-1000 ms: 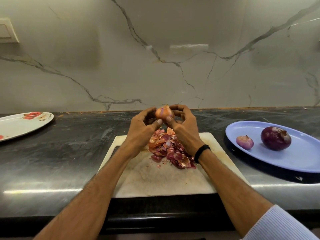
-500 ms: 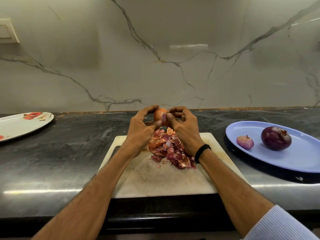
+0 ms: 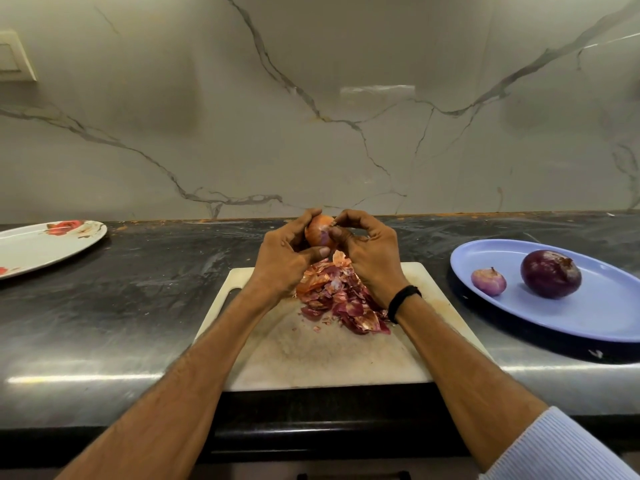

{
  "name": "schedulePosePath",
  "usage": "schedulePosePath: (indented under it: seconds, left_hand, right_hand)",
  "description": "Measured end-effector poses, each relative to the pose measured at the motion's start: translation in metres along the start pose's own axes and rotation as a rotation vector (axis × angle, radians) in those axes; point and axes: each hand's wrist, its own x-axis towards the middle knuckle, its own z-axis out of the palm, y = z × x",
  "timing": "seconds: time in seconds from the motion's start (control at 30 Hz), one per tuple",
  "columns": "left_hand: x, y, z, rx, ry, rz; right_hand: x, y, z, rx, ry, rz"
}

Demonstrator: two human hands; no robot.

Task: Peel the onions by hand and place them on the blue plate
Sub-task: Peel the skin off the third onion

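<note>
A small onion [image 3: 319, 231] with orange-brown skin is held above the far edge of the white cutting board [image 3: 322, 355]. My left hand [image 3: 287, 258] grips it from the left, thumb underneath. My right hand [image 3: 370, 252] pinches at its skin from the right with fingertips curled in. A heap of red and orange peels [image 3: 341, 299] lies on the board under my hands. The blue plate [image 3: 595, 317] on the right carries a small peeled onion [image 3: 488, 281] and a large dark purple onion [image 3: 550, 273].
A white plate with a red flower print [image 3: 38, 245] sits at the far left of the dark counter [image 3: 114, 306]. The marble wall [image 3: 311, 116] rises right behind the counter. A light switch [image 3: 14, 58] is at the upper left.
Both hands have turned the onion a little between the fingers and closed in tighter around it. The plates and the peel heap have not moved.
</note>
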Motion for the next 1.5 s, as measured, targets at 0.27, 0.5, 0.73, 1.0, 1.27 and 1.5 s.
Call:
schedulePosePath:
  seconds: [0.27,0.5,0.73,1.0,1.27,1.5]
  left_hand:
    - [0.003,-0.005,-0.004,0.014,-0.006,-0.030]
    - [0.000,-0.003,-0.004,0.048,-0.006,-0.028]
    - [-0.002,0.002,0.001,0.065,-0.002,-0.046]
    - [-0.004,0.005,0.002,0.095,0.013,-0.013]
    - [-0.003,0.002,0.005,0.099,0.022,-0.002]
    - [-0.003,0.001,0.009,0.102,0.018,-0.004]
  right_hand:
    - [0.000,0.005,-0.002,-0.170,0.049,-0.095]
    - [0.001,0.007,-0.003,-0.242,0.043,-0.103]
    - [0.001,0.008,-0.002,-0.333,0.076,-0.166]
    - [0.000,0.006,0.000,-0.424,0.106,-0.232]
    - [0.000,0.004,0.001,-0.444,0.080,-0.283]
    - [-0.002,0.004,0.003,-0.478,0.075,-0.276]
